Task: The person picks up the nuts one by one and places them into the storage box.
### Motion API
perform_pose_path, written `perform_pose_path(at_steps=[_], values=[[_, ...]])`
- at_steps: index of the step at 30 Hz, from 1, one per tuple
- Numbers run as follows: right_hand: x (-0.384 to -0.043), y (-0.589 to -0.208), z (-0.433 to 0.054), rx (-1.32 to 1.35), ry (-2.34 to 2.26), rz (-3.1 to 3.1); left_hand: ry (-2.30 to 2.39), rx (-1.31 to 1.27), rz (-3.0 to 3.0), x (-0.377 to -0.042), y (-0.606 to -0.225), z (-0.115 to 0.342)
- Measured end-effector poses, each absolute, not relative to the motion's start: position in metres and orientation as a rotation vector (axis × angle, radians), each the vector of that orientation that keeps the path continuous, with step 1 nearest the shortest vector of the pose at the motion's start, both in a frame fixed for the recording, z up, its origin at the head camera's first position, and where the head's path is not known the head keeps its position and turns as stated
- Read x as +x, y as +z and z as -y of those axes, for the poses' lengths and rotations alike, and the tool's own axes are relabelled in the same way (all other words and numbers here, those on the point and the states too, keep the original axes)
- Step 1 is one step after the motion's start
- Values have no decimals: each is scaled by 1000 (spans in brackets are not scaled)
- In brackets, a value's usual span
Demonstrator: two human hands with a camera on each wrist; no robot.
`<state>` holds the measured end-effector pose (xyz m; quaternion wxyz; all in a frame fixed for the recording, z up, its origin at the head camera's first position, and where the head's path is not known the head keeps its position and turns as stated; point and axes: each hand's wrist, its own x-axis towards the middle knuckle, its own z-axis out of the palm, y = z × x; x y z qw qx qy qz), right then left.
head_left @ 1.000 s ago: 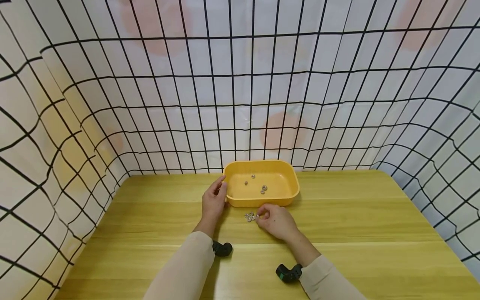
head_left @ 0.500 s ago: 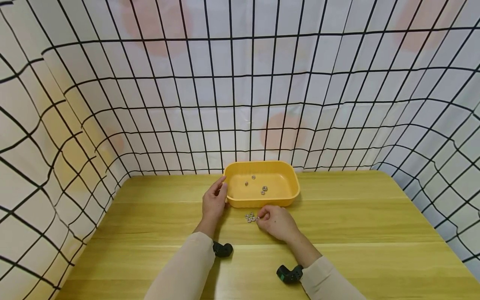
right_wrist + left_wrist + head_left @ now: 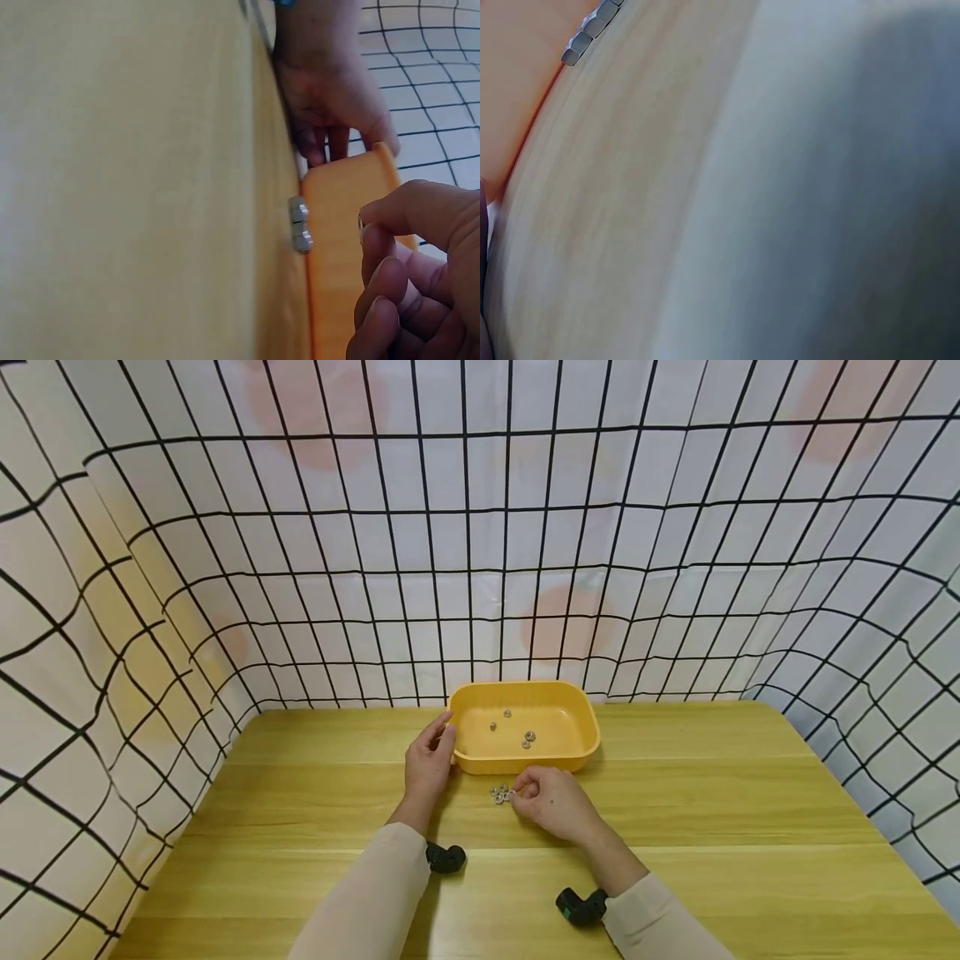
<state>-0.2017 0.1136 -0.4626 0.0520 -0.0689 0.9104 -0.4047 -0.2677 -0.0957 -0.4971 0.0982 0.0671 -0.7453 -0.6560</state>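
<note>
A yellow plastic tray (image 3: pixel 480 766) lies on the table, and it looks orange in the wrist views. My left hand (image 3: pixel 427 762) holds its left end, thumb at the rim and fingers against the outside wall. In front of the tray sits a small cluster of metal nuts (image 3: pixel 498 794), lined up along the wall in the left wrist view as grey hex nuts (image 3: pixel 592 28). My right hand (image 3: pixel 553 803) is at the cluster's right side. Between its thumb and index finger it pinches a nut (image 3: pixel 361 222), of which only a thin shiny edge shows.
Several more nuts (image 3: pixel 529 737) lie scattered inside the tray. The wooden table (image 3: pixel 300 827) ends at a white curtain with a black grid (image 3: pixel 487 543), close behind the tray. Black wrist cameras (image 3: pixel 582 907) are strapped to both forearms.
My right hand has shifted only slightly by the nuts, its fingertips a touch further left. The left hand and the tray stay in place.
</note>
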Motion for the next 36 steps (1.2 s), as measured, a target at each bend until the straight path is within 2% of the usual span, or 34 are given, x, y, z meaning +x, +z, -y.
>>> perform_pose_path(at_steps=[19, 36], values=[[-196, -432, -119, -186, -1328, -2779, -1946, 210, 2207, -268, -496, 96], [-233, -424, -132, -282, -1222, -2925, -1931, 207, 2220, -268, -497, 96]])
